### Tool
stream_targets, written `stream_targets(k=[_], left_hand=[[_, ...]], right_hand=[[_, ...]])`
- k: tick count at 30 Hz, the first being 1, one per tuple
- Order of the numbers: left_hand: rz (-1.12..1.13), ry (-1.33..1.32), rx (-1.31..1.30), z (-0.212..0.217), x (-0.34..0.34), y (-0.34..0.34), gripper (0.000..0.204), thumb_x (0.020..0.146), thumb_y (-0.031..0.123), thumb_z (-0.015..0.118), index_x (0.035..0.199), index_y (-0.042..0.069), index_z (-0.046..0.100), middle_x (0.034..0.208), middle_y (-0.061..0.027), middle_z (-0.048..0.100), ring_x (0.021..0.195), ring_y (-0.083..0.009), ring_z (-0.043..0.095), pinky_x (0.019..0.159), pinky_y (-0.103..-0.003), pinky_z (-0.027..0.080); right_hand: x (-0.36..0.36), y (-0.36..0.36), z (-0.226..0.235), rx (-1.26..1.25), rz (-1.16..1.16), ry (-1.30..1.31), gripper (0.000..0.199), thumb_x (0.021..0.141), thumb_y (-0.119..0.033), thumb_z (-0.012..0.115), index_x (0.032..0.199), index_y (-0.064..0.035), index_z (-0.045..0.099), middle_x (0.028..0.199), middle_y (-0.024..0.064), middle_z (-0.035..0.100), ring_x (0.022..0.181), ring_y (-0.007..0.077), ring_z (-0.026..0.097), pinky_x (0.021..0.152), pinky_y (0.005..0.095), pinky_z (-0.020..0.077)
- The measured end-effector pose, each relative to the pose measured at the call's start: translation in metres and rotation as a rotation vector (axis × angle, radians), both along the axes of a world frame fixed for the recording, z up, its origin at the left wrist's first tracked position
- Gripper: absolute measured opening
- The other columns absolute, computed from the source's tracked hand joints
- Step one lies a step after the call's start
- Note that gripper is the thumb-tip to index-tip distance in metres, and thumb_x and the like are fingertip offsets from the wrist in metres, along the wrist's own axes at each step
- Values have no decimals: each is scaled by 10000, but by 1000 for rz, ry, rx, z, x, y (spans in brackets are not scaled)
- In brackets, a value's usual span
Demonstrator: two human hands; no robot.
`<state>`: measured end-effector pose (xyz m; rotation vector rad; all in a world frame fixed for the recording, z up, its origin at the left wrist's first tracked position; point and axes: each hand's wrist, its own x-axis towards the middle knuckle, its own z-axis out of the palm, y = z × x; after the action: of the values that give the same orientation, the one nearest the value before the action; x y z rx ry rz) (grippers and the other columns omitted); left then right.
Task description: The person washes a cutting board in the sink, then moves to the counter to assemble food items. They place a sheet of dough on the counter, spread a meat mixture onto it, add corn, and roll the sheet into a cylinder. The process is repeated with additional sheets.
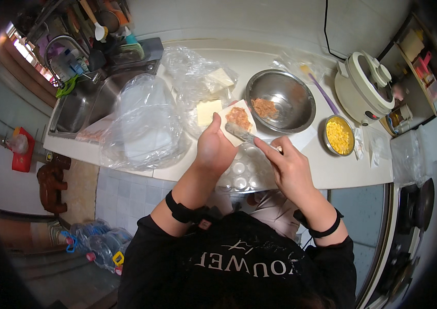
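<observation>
Kitchen counter [280, 56], frame centre: filling a wrapper.
Left hand [213, 149] cups square wrapper [239, 121]; right hand [290, 167] grips spoon [241, 135]. Keep filling [239, 117] centred, edges clean.

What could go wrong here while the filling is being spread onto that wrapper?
1. The wrapper lies on the left hand with a heap of filling; too much filling could spill over its edge or tear it.
2. The right hand presses a flat metal spreader against it; a hard push might poke through.
3. The wrapper is held above the clear plastic tray near the counter edge, so dropped filling could land there or on the floor.
</observation>
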<state>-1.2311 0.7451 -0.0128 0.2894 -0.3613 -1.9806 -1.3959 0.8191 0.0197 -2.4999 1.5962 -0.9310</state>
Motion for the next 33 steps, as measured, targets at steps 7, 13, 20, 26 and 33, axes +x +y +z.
stream_targets(k=[7,13,20,26,33], left_hand=[[1,39,18,1,8,2,518,999,339,106,1362,15,282,1368,-161,374,1279,-281,353,1077,-420,264],[108,-24,91,7,10,-2,521,996,344,112,1367,17,275,1384,-139,366,1296,-284,333,1092,-417,241],[99,25,142,18,10,9,525,997,332,157,1404,4,202,1434,-150,302,1329,-283,287,1116,-427,206],[-175,-58,130,15,4,21,508,991,295,258,1378,-33,236,1425,-204,298,1315,-284,318,1116,-425,214],[-358,-305,157,6,-32,40,520,995,317,256,1360,-52,268,1383,-199,369,1284,-294,363,1086,-390,262]], right_hand=[[-19,-4,-8,-106,24,197,620,608,44,573,1197,-149,595,826,87,525,665,231,564,556,327,489],[-23,4,-11,-110,-48,108,607,637,18,557,1231,-101,555,851,90,541,690,214,574,580,315,492],[-37,6,-37,82,-42,-119,209,825,13,481,1016,-47,538,748,60,518,570,201,540,551,304,466],[-55,7,-40,794,-72,-1113,247,993,-197,346,1016,-31,527,692,0,521,518,50,425,465,197,360],[-60,-2,-47,790,-4,-801,217,950,-200,430,884,-32,550,696,72,567,620,164,568,589,286,472]])
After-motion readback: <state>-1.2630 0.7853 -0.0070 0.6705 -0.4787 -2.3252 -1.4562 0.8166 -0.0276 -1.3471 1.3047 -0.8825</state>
